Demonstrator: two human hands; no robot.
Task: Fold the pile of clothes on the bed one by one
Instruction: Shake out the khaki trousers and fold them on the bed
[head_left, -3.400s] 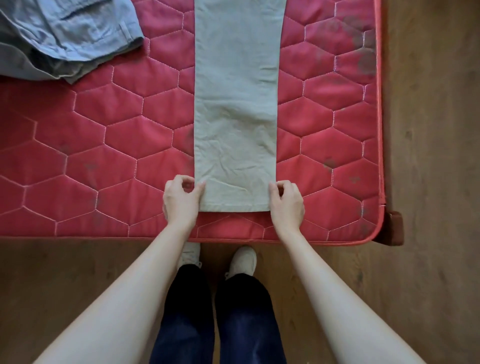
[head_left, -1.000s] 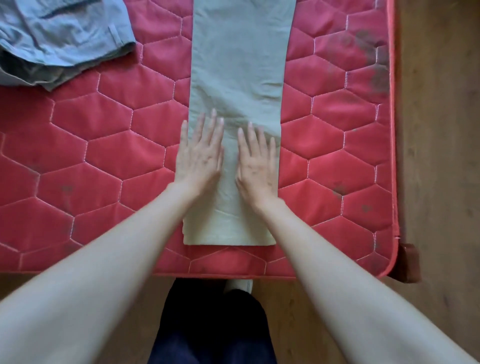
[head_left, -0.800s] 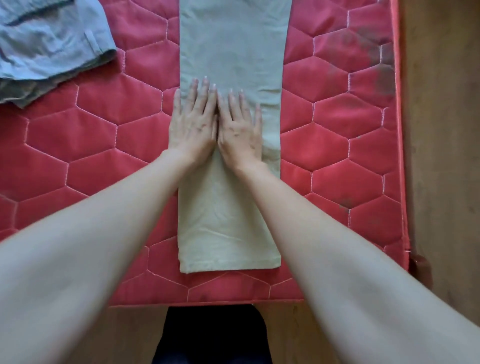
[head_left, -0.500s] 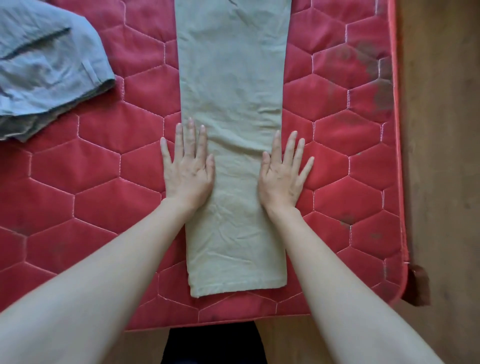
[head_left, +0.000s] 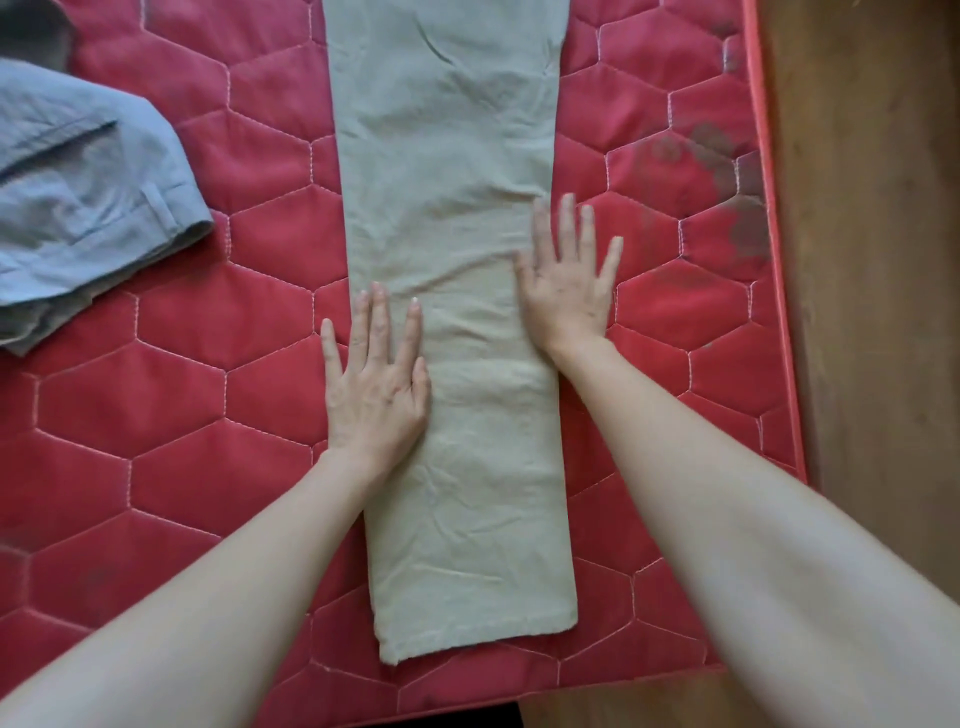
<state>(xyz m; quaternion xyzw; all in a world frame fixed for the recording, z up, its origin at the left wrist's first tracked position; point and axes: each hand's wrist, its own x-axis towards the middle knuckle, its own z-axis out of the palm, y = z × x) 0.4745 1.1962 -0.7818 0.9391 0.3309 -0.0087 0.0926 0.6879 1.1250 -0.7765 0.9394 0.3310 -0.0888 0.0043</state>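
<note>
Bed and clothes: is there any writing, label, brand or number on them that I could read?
None: no text can be read.
Beige trousers: plain cloth, no tag in view.
Blue garment: only a belt loop and seams.
Red mattress: only stitching and dark stains.

The trousers (head_left: 452, 332) lie lengthwise on the mattress (head_left: 176, 395), hem toward its near edge. The left hand (head_left: 375, 387) rests flat over their left edge — the right hand (head_left: 566, 280) over their right edge, farther up. The clothes pile (head_left: 83, 218) sits well left of the trousers, floor (head_left: 872, 260) right of the mattress
</note>
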